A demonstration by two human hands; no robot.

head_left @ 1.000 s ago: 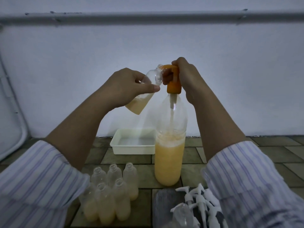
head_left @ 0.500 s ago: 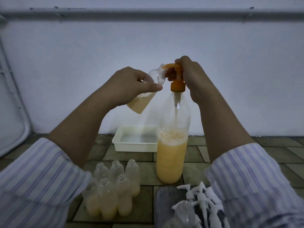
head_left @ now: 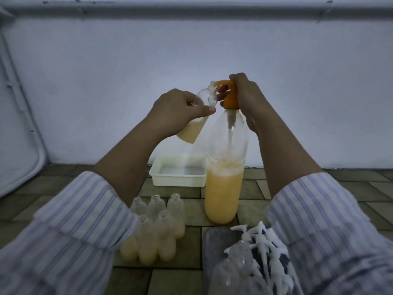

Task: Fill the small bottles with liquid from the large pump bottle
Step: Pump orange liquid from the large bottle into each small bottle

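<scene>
The large clear bottle, about half full of orange-yellow liquid, stands on the tiled floor. Its orange pump head is gripped by my right hand, fingers curled round it. My left hand holds a small clear bottle tilted, its mouth against the pump spout; yellow liquid fills its lower part. Several small open bottles, partly filled with the same liquid, stand grouped at the lower left of the large bottle.
A white rectangular tray sits behind, against the white wall. At the lower right lie white pump caps and empty clear small bottles on a dark cloth. A white rounded frame leans at the left.
The pump head sits lower against the bottle's collar than half a second ago. My hands and the tilted small bottle stay at the spout.
</scene>
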